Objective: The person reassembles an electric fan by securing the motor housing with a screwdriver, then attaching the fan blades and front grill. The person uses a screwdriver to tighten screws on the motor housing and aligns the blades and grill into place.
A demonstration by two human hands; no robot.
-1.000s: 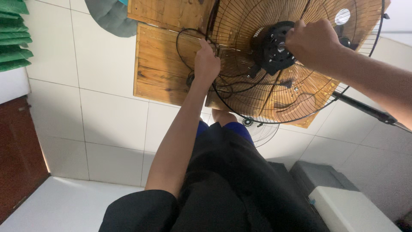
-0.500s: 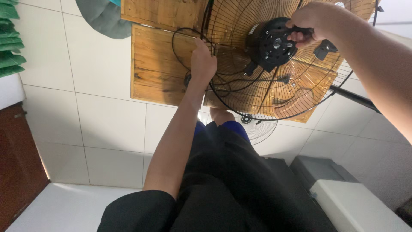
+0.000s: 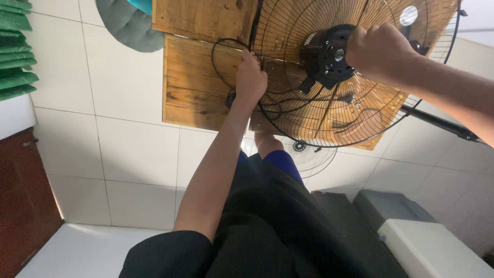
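White floor tiles are being stood on while, upper right, the fan guard (image 3: 355, 110) is being steadied by the left hand (image 3: 250, 77) clenched on its rim, so the motor hub (image 3: 329, 56) is being grasped by the right hand (image 3: 378, 49)

White tiled floor (image 3: 134, 149), wooden boards (image 3: 198, 92), possibly a grey cushion (image 3: 128, 25).

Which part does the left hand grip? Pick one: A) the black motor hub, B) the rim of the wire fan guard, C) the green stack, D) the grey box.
B: the left hand is closed on the rim of the wire guard, while the right hand is at the motor hub.
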